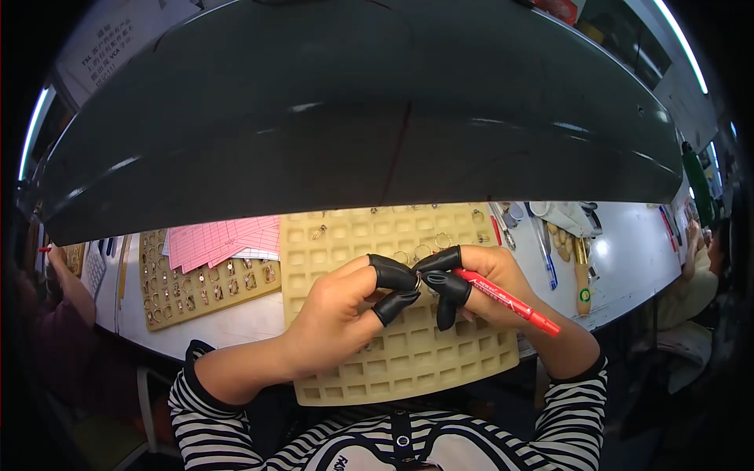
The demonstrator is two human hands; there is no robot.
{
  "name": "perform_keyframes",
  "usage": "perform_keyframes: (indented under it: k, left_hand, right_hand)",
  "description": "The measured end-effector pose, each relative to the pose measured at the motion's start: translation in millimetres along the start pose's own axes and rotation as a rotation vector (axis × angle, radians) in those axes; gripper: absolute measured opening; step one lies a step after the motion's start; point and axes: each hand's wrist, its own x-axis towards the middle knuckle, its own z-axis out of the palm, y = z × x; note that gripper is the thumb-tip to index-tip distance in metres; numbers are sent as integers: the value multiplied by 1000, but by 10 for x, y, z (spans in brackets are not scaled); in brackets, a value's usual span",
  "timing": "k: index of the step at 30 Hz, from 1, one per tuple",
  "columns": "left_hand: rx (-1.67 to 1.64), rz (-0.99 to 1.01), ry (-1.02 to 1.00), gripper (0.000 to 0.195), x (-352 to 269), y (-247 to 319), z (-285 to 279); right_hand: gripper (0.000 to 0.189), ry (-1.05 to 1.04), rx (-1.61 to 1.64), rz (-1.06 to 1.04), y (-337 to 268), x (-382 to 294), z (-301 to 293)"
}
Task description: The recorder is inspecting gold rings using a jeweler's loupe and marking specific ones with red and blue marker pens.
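A small ring [418, 282] is pinched between the black-cotted thumb and forefinger of my left hand [353, 294]. Close against it from the right is my right hand [480, 288], also wearing black finger cots, with a red marker pen [512, 305] lying through its grip and pointing down to the right. Whether the right fingertips also grip the ring cannot be told. Both hands are over a cream compartment tray [406, 385], whose upper part holds several rings [442, 240] in and on its square pockets.
A second tray [177, 321] of jewellery pieces and pink printed sheets [221, 238] lie at the left. Pens [549, 268], a wooden-handled tool [582, 288] and a white cloth item [562, 218] lie at the right. A dark lamp hood [353, 118] hangs overhead. Other people sit at both sides.
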Motion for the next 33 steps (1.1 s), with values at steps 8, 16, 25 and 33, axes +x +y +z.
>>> perform_keyframes:
  k: [8, 16, 25, 33]
  left_hand:
    - [-112, -132, -2, 18, 11, 49, 4]
    - [-420, -343, 26, 14, 2, 33, 9]
    - [-311, -213, 23, 16, 12, -10, 11]
    - [-294, -255, 29, 14, 13, 13, 15]
  right_hand:
    - [24, 78, -9, -136, 42, 19, -5]
    - [23, 263, -329, -495, 101, 2, -6]
    - [27, 284, -579, -751, 75, 7, 17]
    - [13, 637, -1008, -823, 26, 40, -300]
